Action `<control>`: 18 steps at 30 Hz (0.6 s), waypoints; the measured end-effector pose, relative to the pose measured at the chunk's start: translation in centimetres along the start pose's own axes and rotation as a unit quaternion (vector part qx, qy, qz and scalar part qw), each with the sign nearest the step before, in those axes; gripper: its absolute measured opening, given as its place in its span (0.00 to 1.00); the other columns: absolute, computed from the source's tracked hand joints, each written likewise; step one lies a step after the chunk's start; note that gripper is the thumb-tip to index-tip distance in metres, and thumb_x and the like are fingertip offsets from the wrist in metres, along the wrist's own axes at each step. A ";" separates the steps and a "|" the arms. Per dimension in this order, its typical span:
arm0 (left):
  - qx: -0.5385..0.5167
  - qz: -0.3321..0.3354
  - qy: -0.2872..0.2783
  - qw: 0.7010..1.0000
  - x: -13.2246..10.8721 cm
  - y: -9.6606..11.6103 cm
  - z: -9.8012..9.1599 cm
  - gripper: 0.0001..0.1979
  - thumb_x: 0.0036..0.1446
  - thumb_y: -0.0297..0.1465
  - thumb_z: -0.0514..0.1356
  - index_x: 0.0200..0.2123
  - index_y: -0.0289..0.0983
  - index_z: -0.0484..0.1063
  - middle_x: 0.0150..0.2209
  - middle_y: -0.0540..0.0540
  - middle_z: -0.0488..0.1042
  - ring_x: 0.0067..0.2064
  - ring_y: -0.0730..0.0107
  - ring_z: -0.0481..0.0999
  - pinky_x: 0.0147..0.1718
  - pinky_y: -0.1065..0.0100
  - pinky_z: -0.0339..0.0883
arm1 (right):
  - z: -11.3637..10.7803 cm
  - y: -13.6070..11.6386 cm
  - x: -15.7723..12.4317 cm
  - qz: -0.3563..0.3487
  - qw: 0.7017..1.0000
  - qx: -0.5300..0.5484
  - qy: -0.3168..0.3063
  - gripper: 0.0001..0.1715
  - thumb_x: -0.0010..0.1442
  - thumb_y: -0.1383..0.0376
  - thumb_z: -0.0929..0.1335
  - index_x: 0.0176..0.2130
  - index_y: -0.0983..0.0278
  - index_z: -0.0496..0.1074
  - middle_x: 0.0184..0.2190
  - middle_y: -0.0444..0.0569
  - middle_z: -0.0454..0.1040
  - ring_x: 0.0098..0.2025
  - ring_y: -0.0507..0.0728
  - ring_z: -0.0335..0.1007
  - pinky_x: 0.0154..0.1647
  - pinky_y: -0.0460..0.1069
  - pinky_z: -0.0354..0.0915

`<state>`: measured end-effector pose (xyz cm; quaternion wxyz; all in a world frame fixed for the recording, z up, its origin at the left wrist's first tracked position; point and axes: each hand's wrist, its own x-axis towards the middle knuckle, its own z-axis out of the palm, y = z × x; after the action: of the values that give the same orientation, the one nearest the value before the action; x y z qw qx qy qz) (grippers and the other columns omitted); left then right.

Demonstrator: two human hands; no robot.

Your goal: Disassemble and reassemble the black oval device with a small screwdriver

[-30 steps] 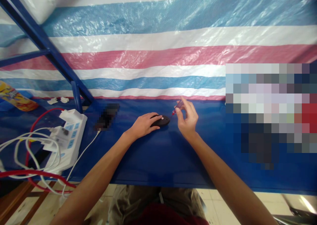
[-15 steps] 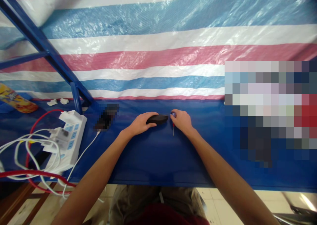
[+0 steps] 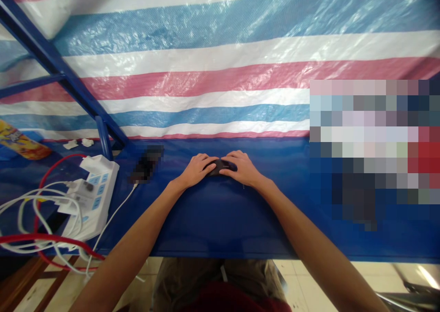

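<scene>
A black computer mouse (image 3: 216,167) lies on the blue table between my hands. My left hand (image 3: 199,169) grips its left end, thumb along the near side. The fingers of my right hand (image 3: 242,167) close round its right end, so both ends are partly covered. Just below my right hand shows the thin metal tip of a screwdriver (image 3: 244,187); the hand hides its handle.
At left stands a white power strip (image 3: 99,197) with tangled white and red cables. A blurred phone (image 3: 146,165) on a white charging cable lies nearer. Behind it rises a blue metal frame (image 3: 79,92). A yellow snack package (image 3: 24,140) sits far left. A pixelated area covers the right.
My right hand has let go of the screwdriver and taken hold of the mouse's right end. The mouse has shifted slightly left and turned in my left hand.
</scene>
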<state>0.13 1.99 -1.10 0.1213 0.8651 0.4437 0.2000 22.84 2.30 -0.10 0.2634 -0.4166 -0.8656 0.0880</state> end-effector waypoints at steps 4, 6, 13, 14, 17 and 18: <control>-0.021 0.005 -0.022 1.000 -0.3 0.0 -0.5 0.25 0.63 0.46 0.52 0.60 0.44 0.62 0.51 0.44 0.69 0.52 0.61 0.67 0.55 0.57 0.59 | 0.2 -0.3 -0.1 -0.013 0.998 -0.010 -0.056 0.31 0.53 0.49 0.71 0.51 0.63 0.71 0.47 0.54 0.72 0.49 0.62 0.64 0.49 0.56 0.58; -0.033 0.009 -0.033 0.999 -0.4 0.1 -0.7 0.34 0.54 0.48 0.61 0.62 0.44 0.59 0.54 0.43 0.67 0.54 0.57 0.67 0.56 0.56 0.59 | 0.2 -0.3 -0.1 -0.011 0.998 -0.011 -0.068 0.31 0.54 0.50 0.71 0.52 0.63 0.70 0.48 0.55 0.72 0.49 0.62 0.64 0.49 0.57 0.58; -0.033 0.015 -0.025 0.999 -0.2 0.4 -1.0 0.36 0.49 0.42 0.66 0.60 0.41 0.60 0.56 0.42 0.68 0.55 0.54 0.68 0.57 0.55 0.58 | 0.1 -0.5 -0.1 -0.016 0.997 0.009 -0.071 0.30 0.54 0.52 0.71 0.52 0.64 0.69 0.49 0.55 0.71 0.50 0.62 0.66 0.51 0.57 0.58; -0.030 0.017 -0.024 0.999 -0.2 0.4 -0.9 0.36 0.49 0.42 0.66 0.60 0.40 0.60 0.56 0.42 0.68 0.55 0.54 0.68 0.57 0.55 0.58 | 0.1 -0.5 -0.1 -0.013 0.997 0.015 -0.068 0.29 0.55 0.52 0.70 0.51 0.64 0.70 0.49 0.55 0.71 0.50 0.61 0.67 0.51 0.57 0.58; -0.030 0.023 -0.024 0.999 -0.2 0.4 -0.9 0.37 0.49 0.42 0.66 0.60 0.40 0.60 0.57 0.42 0.68 0.55 0.54 0.69 0.56 0.56 0.59 | -0.2 -0.5 -0.1 -0.007 0.998 0.028 -0.058 0.26 0.58 0.51 0.68 0.51 0.63 0.70 0.47 0.54 0.72 0.49 0.61 0.68 0.52 0.57 0.59; -0.032 0.023 -0.022 0.999 -0.3 0.3 -1.0 0.37 0.49 0.43 0.66 0.60 0.40 0.59 0.57 0.42 0.68 0.55 0.54 0.69 0.56 0.56 0.59 | -0.2 -0.5 -0.1 -0.004 0.998 0.029 -0.052 0.26 0.59 0.52 0.67 0.52 0.63 0.70 0.48 0.55 0.73 0.49 0.61 0.69 0.52 0.58 0.59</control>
<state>-0.21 1.62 -0.19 0.1540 0.8749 0.4142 0.1982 22.72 1.88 0.19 0.2301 -0.3997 -0.8771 0.1341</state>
